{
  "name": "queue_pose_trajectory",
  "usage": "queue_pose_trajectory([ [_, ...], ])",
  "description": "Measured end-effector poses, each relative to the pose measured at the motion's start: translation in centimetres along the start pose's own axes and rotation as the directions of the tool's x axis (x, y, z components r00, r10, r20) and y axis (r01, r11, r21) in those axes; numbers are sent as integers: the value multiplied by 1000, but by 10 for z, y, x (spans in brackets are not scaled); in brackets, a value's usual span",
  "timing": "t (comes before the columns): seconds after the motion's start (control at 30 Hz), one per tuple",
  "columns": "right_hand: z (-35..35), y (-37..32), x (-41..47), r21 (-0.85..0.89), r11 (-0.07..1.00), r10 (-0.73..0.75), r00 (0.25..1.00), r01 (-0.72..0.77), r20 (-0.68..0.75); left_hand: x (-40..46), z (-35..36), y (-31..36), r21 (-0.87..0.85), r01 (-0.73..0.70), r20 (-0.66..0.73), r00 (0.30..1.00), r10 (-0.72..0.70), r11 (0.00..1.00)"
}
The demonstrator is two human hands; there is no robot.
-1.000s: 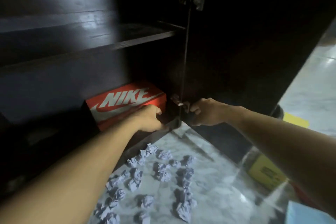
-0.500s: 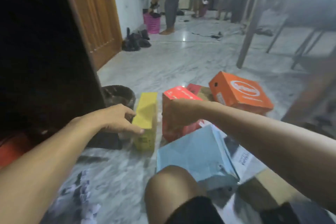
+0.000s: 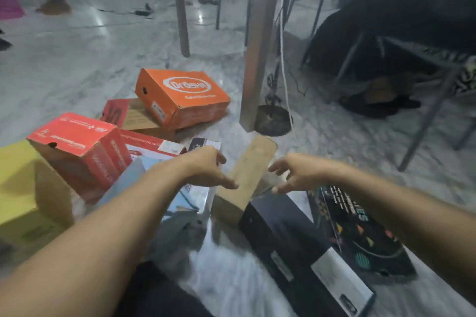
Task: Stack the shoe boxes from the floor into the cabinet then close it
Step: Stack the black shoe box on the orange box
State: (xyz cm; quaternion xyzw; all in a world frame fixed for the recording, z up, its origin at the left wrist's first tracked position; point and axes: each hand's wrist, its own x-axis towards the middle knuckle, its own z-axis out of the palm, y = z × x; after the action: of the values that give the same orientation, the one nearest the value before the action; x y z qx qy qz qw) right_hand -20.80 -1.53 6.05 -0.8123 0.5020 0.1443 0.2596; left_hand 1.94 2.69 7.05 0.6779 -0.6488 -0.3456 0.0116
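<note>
Several shoe boxes lie scattered on the marble floor. A plain brown box (image 3: 248, 175) rests tilted in the middle, leaning on a black box (image 3: 296, 237). My left hand (image 3: 206, 168) hovers open at its left side, thumb touching its edge. My right hand (image 3: 293, 171) is open at its right side, fingers spread. An orange box (image 3: 183, 96) sits farther back on a red-and-tan box (image 3: 128, 117). A red box (image 3: 79, 150) leans on a yellow box (image 3: 18, 183) at the left. A light blue box (image 3: 144, 170) lies under my left forearm. The cabinet is out of view.
A black box lid with coloured patterns (image 3: 360, 229) lies at the right. A wooden table leg (image 3: 257, 44) and a round dark base (image 3: 273, 119) stand just behind the boxes. Metal chair legs (image 3: 432, 110) are at the right. My knee (image 3: 159, 293) is at the bottom.
I have turned away from the cabinet, where my left hand pushed in the Nike box, to the floor pile. Both hands swung right and now flank the brown box.
</note>
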Motion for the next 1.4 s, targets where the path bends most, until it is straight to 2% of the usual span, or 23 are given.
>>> queue_pose_trajectory([
  [0.17, 42, 77, -37, 129, 970, 206, 978, -209, 31, 42, 61, 48, -35, -45, 65, 997, 48, 998],
  [0.27, 73, 101, -60, 186, 936, 298, 954, -300, 37, 62, 92, 54, -24, -55, 1, 998, 55, 998],
  [0.33, 99, 108, -74, 194, 921, 332, 941, -337, 59, 70, 107, 54, -2, -40, -11, 999, 40, 999],
  [0.53, 170, 104, -95, 140, 896, 401, 904, -420, 149, 78, 134, 44, -62, 57, 79, 996, -52, 996],
  [0.7, 197, 98, -100, 101, 880, 456, 886, -463, 88, 84, 137, 39, -108, 122, 218, 971, -96, 987],
  [0.83, 200, 102, -100, 166, 871, 463, 886, -462, 35, 76, 132, 40, -144, 183, 242, 959, -145, 973],
  [1.0, 169, 134, -105, 378, 837, 404, 913, -397, 64, 76, 120, 48, -316, 142, 66, 990, -127, 938],
  [1.1, 134, 152, -113, 564, 758, 339, 937, -328, 89, 75, 111, 49, -495, 121, 21, 992, -127, 860],
  [1.2, 102, 168, -120, 693, 670, 287, 954, -265, 86, 77, 108, 48, -632, 119, 42, 992, -119, 766],
  [1.3, 85, 188, -120, 741, 616, 363, 931, -267, 34, 80, 106, 45, -696, 106, 120, 992, -31, 710],
  [1.4, 87, 207, -117, 860, 449, 525, 851, -244, -32, 80, 108, 43, -708, 90, 140, 990, 14, 701],
])
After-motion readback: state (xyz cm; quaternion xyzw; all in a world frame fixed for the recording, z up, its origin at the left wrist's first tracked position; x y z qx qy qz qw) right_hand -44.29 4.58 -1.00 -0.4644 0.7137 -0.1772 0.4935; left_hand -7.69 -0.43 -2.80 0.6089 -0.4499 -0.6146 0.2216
